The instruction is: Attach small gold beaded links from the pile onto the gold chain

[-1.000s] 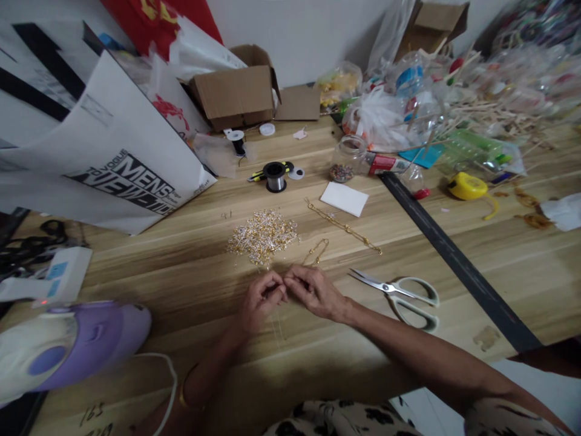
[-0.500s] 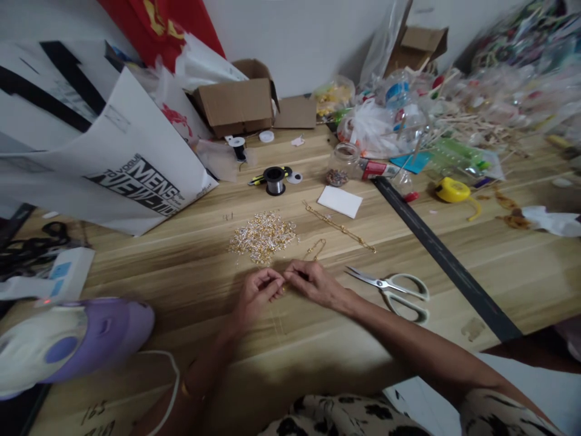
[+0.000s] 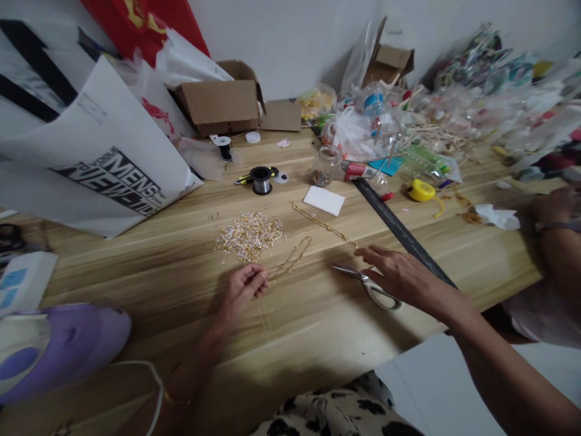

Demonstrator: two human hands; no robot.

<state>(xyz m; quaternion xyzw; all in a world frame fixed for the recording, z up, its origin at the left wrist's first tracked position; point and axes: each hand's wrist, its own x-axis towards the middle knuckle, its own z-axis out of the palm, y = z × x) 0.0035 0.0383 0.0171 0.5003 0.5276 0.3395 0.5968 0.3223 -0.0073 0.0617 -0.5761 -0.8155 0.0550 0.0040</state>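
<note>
My left hand [image 3: 247,283] is closed in a pinch on one end of a short gold beaded chain [image 3: 290,265], which trails over the table toward the upper right. My right hand [image 3: 399,271] hovers over the scissors [image 3: 381,297], fingers stretched out and parted from the thumb, hiding part of the handles. Its fingertips are close to the lower end of a second gold chain [image 3: 324,225]; whether they touch it I cannot tell. Beyond my left hand lies a pile of small gold and clear beaded pieces [image 3: 249,236].
Behind stand a wire spool [image 3: 261,180], a jar of beads [image 3: 325,166] and a white pad [image 3: 324,200]. A black ruler [image 3: 403,230] and yellow tape measure [image 3: 421,191] lie right. At left are a paper bag [image 3: 122,181] and purple appliance [image 3: 86,345]. Another person's arm [image 3: 560,212] is at far right.
My hands were together; the right one has moved away to the right, over the scissors. The short chain now stretches out from my left hand. The view has turned somewhat right.
</note>
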